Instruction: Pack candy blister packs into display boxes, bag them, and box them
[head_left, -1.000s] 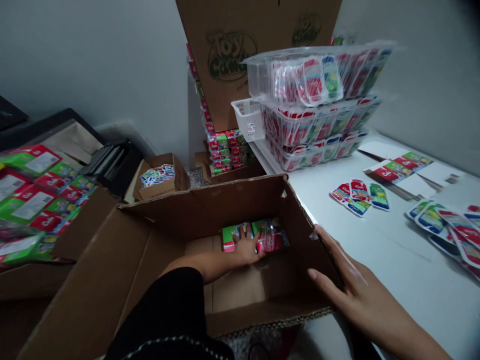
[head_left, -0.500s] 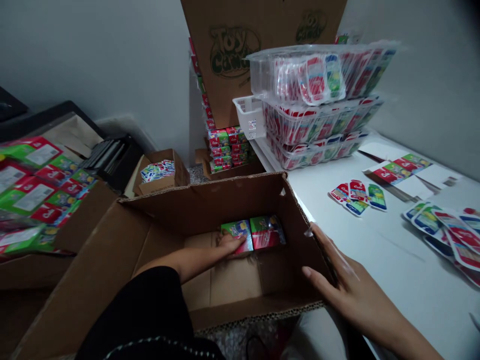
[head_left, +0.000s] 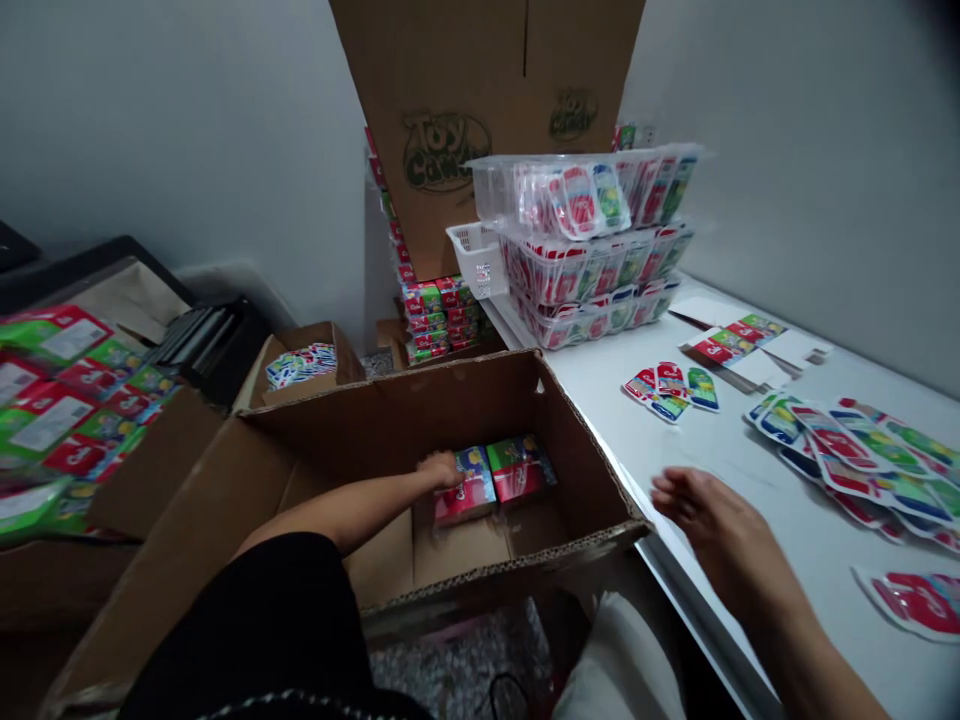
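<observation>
My left hand (head_left: pixel 441 470) reaches down inside a large open cardboard box (head_left: pixel 420 395). Its fingers are curled against the left end of a small printed carton (head_left: pixel 466 488) in red, green and blue. Touching or nearly touching that carton on its right lies a second printed carton (head_left: pixel 519 470), flat on the box floor. Over the white table, right of the box, my right hand (head_left: pixel 712 520) hovers with bent, slightly blurred fingers; nothing shows in it. Printed sachets (head_left: pixel 675 388) lie on the table beyond that hand.
Clear tubs full of sachets (head_left: pixel 585 245) are stacked at the table's far end. A larger sachet pile (head_left: pixel 855 450) and a flattened carton (head_left: pixel 739 345) lie on the right. Packed cartons (head_left: pixel 82 400) fill a box on the left; another box (head_left: pixel 341 355) holds sachets.
My right hand has let go of the large box's right edge and moved over the table. My left hand has shifted to the small carton's left end. The view has swung right.
</observation>
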